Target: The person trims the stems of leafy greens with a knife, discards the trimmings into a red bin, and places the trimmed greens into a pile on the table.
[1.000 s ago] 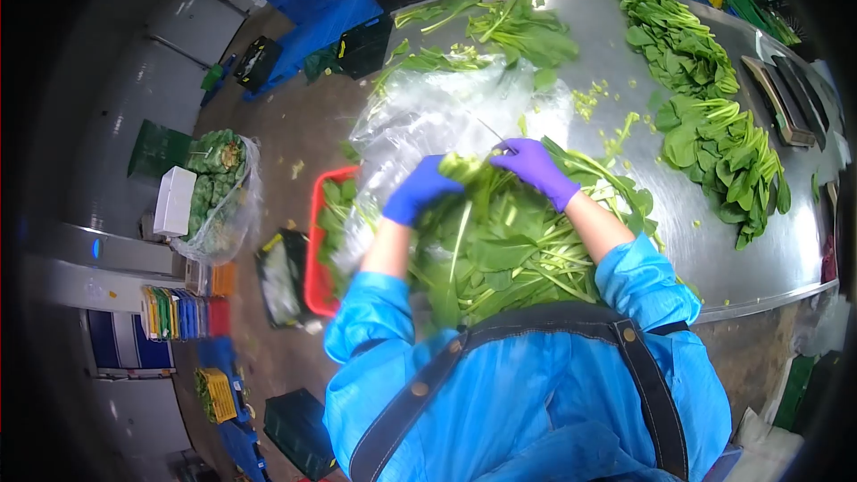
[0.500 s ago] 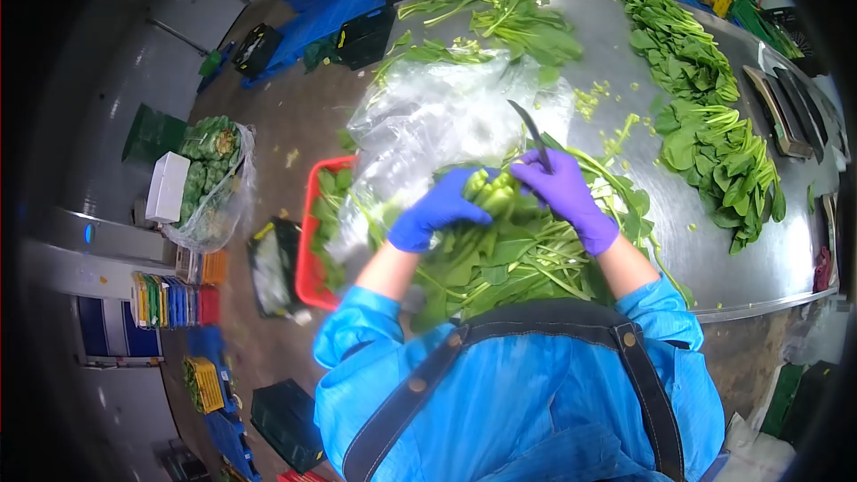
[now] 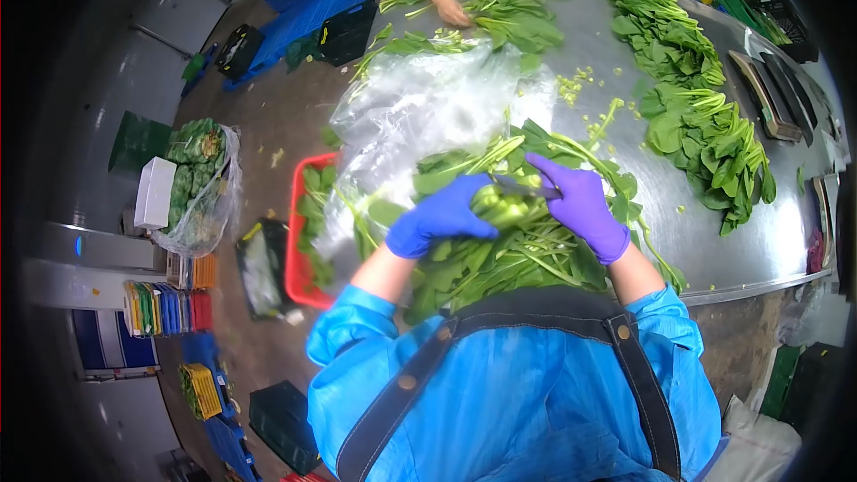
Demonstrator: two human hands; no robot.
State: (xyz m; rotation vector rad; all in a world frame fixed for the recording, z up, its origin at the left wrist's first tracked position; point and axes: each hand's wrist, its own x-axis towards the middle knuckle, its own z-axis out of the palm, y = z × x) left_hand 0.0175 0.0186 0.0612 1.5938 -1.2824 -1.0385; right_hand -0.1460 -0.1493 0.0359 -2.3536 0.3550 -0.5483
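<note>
My left hand (image 3: 439, 219), in a purple glove, grips a bunch of leafy greens (image 3: 502, 211) by its stem end, over a heap of greens (image 3: 518, 259) at the near edge of the steel table (image 3: 714, 241). My right hand (image 3: 578, 203), also gloved, holds a small dark knife (image 3: 520, 186) whose blade lies across the stem ends of the bunch. Both hands are close together above the heap.
Clear plastic bags (image 3: 428, 107) lie past the heap. Rows of trimmed greens (image 3: 705, 125) run along the right of the table. Another person's hand (image 3: 453, 13) touches greens at the far edge. A red crate (image 3: 299, 250) with leaves stands on the floor to the left.
The knife pointed up and away before; now it lies flat against the stem ends. Both hands have come lower toward the heap. The other person's arm has reached onto the table.
</note>
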